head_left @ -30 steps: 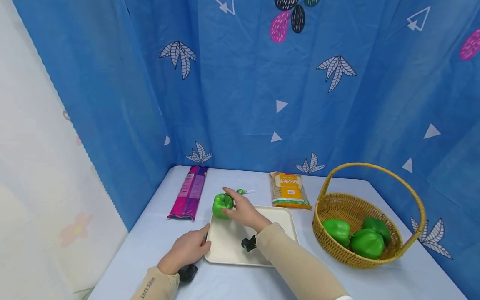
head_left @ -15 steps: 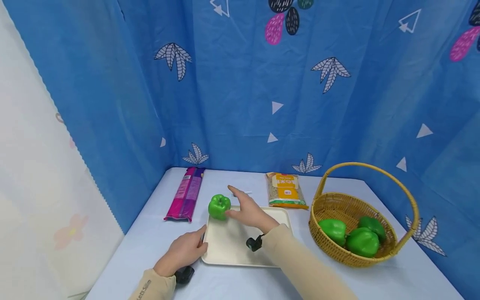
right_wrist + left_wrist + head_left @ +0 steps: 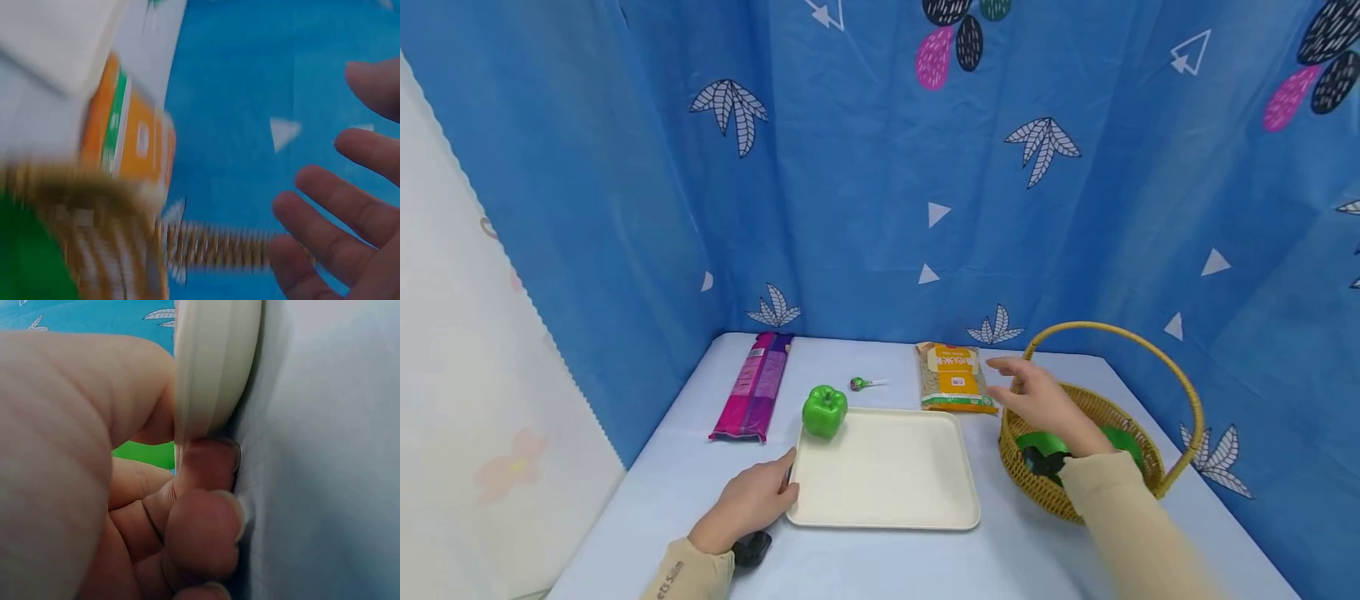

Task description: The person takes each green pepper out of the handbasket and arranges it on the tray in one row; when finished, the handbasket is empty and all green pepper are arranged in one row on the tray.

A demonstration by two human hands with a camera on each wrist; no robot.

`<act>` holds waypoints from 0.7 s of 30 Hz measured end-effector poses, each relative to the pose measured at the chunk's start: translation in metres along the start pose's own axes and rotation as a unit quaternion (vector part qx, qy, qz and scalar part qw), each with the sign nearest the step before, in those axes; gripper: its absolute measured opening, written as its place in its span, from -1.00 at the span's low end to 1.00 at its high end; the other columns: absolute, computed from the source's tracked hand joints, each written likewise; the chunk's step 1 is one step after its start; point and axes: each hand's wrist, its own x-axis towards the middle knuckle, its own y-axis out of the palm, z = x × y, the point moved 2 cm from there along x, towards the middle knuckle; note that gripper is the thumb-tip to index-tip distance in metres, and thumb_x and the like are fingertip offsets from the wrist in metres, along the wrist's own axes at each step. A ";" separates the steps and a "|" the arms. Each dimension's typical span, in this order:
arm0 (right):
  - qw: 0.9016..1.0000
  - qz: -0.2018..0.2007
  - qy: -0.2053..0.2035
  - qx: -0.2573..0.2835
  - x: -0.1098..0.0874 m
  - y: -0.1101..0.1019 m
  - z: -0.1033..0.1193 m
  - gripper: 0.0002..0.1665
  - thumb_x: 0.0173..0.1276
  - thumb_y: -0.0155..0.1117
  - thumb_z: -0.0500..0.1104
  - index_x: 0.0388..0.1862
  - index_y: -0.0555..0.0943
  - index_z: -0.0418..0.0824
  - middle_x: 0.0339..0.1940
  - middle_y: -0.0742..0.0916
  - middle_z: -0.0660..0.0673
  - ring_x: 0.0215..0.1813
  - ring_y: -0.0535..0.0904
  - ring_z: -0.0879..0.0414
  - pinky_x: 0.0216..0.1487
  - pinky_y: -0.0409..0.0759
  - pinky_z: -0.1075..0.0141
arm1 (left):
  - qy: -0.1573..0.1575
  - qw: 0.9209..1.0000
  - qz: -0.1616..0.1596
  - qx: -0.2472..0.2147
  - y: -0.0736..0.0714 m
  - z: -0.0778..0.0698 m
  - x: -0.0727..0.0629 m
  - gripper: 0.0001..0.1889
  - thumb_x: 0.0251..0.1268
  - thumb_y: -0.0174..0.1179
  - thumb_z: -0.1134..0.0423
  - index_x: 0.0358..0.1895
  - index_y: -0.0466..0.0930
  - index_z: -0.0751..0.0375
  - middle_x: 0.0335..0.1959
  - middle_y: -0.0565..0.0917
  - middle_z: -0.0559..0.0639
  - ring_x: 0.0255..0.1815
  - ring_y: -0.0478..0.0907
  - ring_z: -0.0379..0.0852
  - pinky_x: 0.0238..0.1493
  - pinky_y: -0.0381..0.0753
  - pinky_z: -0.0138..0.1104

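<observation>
A cream rectangular tray (image 3: 887, 475) lies on the table, with a green bell pepper (image 3: 825, 411) at its far left corner. My left hand (image 3: 748, 504) pinches the tray's left edge; in the left wrist view the thumb presses the rim (image 3: 212, 369) and curled fingertips (image 3: 206, 462) tuck under it. Over the left side of a wicker basket (image 3: 1037, 492) hovers my right hand (image 3: 1048, 404), fingers spread, holding nothing. Green bell peppers (image 3: 1123, 446) sit inside the basket, partly hidden by the hand and sleeve. The right wrist view shows one pepper (image 3: 31, 256) below the bare fingers.
Behind the tray lie a lollipop (image 3: 859, 384) and a bag of grain (image 3: 957, 379). A pink and purple packet (image 3: 754, 387) lies at the left. The basket's tall handle (image 3: 1180, 375) arches up at the right, and a blue curtain (image 3: 865, 167) hangs behind the table.
My right hand has let go of the bell pepper at the tray's corner and moved right, over the basket. The left hand keeps its hold on the tray. The view has turned slightly right.
</observation>
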 end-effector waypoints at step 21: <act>0.998 -0.011 0.043 0.045 -0.047 -0.003 -0.110 -0.41 0.46 0.30 -0.01 0.35 0.55 -0.31 0.21 0.68 -0.33 0.17 0.60 -0.23 -0.03 0.63 0.04 | -0.006 1.000 0.002 -0.005 0.004 0.000 0.002 -0.31 0.35 0.22 0.13 0.51 0.36 0.32 -0.64 0.42 -0.20 -0.66 0.27 -0.25 -0.60 0.18 -0.35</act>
